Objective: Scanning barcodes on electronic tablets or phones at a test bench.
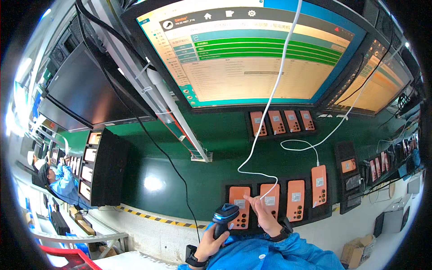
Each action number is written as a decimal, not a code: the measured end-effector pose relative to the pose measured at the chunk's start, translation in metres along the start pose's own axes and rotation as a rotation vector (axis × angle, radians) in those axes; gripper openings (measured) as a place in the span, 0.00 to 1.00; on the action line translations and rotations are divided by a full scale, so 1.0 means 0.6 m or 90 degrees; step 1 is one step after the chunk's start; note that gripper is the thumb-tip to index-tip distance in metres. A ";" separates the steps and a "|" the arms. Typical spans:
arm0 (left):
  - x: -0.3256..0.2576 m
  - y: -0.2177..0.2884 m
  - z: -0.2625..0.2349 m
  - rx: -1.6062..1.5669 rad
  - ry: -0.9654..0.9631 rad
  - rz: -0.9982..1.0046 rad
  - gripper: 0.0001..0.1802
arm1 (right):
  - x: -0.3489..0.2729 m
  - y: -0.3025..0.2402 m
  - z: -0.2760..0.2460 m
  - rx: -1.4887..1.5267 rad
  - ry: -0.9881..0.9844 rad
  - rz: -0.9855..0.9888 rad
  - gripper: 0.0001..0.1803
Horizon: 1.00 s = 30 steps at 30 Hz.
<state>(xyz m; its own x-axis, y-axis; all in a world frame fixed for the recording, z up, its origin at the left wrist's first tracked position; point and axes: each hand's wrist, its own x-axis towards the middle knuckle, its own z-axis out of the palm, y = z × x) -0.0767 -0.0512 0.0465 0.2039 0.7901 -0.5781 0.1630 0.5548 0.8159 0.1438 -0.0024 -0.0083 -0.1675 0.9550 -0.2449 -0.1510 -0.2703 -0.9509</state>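
In my left hand (208, 246) is a dark handheld barcode scanner (226, 213) with a blue light, its head pointing up toward the phones. My right hand (266, 219) is over the black tray (281, 224), between the leftmost orange phone (239, 204) and the second phone (271, 201). A white cable (258, 174) runs down to its fingers, which appear to pinch its end; the plug is hidden. Farther right in the tray lie a third orange phone (295, 200) and a fourth phone (318, 185), which has a second white cable (310, 147) plugged in.
Several orange phones lie in a dark tray (282, 136) below a large lit monitor (252, 72). A white pole (180, 121) and a hanging black cable (173, 164) cross the green bench (148, 155). Stacked black trays (108, 168) stand left; a person (63, 182) in blue sits beyond.
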 end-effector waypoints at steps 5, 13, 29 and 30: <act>0.004 0.013 0.004 0.057 -0.016 0.008 0.16 | -0.002 -0.009 -0.003 -0.054 0.010 -0.011 0.36; 0.013 -0.001 0.007 0.117 0.001 0.064 0.18 | -0.006 0.025 -0.003 0.051 0.023 -0.021 0.22; -0.005 0.009 0.020 -0.084 0.016 0.163 0.12 | 0.025 0.059 -0.014 0.217 0.038 0.054 0.24; -0.007 0.007 0.019 -0.088 0.017 0.160 0.12 | 0.022 0.055 -0.012 0.214 0.038 0.058 0.24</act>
<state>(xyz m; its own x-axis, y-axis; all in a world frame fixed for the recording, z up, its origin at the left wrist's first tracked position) -0.0661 -0.0550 0.0521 0.1962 0.9128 -0.3583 -0.0228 0.3695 0.9289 0.1434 0.0021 -0.0440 -0.1395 0.9279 -0.3459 -0.4526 -0.3704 -0.8111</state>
